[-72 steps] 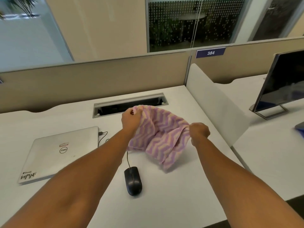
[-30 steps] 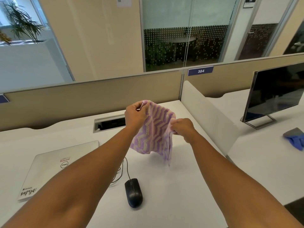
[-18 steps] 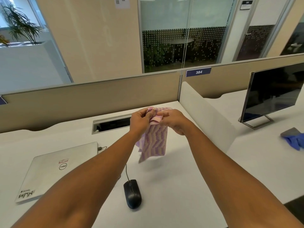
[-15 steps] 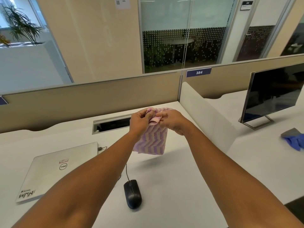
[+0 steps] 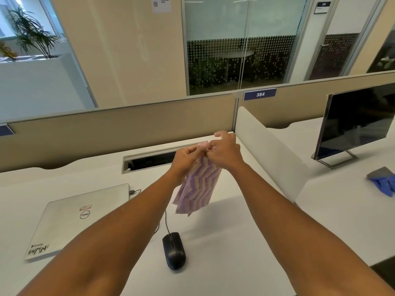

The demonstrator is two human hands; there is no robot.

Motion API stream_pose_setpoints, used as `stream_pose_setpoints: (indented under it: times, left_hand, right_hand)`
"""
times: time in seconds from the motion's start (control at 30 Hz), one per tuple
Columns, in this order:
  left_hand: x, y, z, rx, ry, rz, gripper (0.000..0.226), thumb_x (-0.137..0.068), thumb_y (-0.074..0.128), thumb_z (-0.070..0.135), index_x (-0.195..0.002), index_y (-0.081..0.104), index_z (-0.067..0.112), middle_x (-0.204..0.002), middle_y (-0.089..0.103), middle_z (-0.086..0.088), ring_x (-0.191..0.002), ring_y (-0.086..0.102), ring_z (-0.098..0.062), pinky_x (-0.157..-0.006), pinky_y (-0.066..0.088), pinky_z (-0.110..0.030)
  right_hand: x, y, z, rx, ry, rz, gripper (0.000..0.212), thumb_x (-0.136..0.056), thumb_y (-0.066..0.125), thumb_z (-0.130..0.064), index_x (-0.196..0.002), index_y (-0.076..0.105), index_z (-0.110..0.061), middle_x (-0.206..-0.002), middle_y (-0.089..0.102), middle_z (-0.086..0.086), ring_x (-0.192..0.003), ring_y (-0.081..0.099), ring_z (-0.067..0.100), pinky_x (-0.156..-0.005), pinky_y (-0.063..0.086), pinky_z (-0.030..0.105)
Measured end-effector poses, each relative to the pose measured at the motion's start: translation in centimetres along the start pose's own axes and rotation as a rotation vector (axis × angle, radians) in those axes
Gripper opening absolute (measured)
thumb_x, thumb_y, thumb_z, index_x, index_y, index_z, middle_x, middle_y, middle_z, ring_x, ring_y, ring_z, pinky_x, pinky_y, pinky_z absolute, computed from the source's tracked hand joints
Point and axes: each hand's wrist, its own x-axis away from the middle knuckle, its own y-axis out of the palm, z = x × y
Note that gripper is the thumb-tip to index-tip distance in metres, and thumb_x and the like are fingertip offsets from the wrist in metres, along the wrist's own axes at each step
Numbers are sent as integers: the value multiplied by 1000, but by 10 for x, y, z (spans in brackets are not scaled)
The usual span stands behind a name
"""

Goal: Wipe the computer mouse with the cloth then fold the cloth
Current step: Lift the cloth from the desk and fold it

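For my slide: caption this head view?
Both hands pinch a striped cloth in the air above a desk, black mouse below.

The blue tag [image 5: 260,94] on the partition reads "384" — the closed laptop [image 5: 79,218] lid shows the Dell logo.

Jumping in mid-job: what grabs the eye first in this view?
Both hands, left hand and right hand, pinch the top of a purple zigzag cloth hanging in mid-air at centre. Below it a black mouse rests on the white desk, a closed silver laptop to its left.
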Motion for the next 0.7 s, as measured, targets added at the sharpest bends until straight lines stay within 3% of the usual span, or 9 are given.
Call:
stream_pose_setpoints:
  times: [0.1, 0.23, 0.4, 0.47, 0.5, 0.57, 0.7]
  left_hand:
    - [3, -1, 2, -9, 33, -39, 29, -93, 67, 34, -113, 76, 14, -112, 75, -1, -113, 67, -15, -100, 51, -29]
    - [5, -4, 5, -54, 29, -10, 24, -99, 58, 28, -110, 76, 15, -107, 76, -3, -110, 68, -19, -99, 53, -35]
    - [3, -4, 3, -188, 55, 138, 31, -102, 52, 33, -102, 78, 16, -91, 76, -5, -88, 69, -21, -78, 57, -31]
    - [1, -5, 3, -199, 58, 180, 34, -103, 50, 36, -103, 76, 15, -90, 74, -6, -82, 66, -18, -70, 54, -27]
    - [0, -6, 3, -210, 62, 201, 35, -103, 48, 37, -104, 76, 15, -90, 74, -5, -81, 65, -16, -68, 52, -25]
    - [-1, -9, 2, -211, 71, 249, 37, -104, 45, 39, -105, 74, 17, -91, 73, -4, -83, 66, -17, -69, 52, -25]
    - [-1, -18, 1, -169, 83, 322, 37, -105, 43, 39, -107, 73, 17, -92, 71, -5, -86, 63, -20, -78, 55, -34]
  right_hand:
    - [0, -3, 3, -7, 25, -40, 8, -80, 62, -37, -80, 70, -36, -135, 47, -3, -124, 43, 23, -99, 41, 43]
    - [0, -7, 8, -17, 3, -88, 25, -76, 69, -49, -88, 76, -28, -138, 49, -3, -125, 46, 20, -103, 42, 46]
    - [-3, -14, 9, 73, -62, -193, 42, -74, 68, -56, -93, 79, -20, -137, 53, 3, -120, 50, 22, -96, 46, 42]
    - [-4, -18, 10, 106, -86, -230, 42, -75, 67, -57, -84, 78, -17, -120, 61, 5, -109, 55, 25, -85, 50, 38]
    - [-4, -20, 10, 131, -96, -258, 39, -75, 68, -56, -73, 75, -18, -101, 64, 3, -98, 58, 25, -74, 50, 34]
    - [-4, -25, 11, 187, -85, -312, 35, -72, 71, -55, -63, 66, -22, -71, 55, -3, -77, 57, 22, -57, 39, 29]
    - [-5, -30, 22, 254, 5, -359, 32, -70, 73, -52, -73, 67, -21, -68, 55, 0, -68, 57, 21, -56, 40, 29]
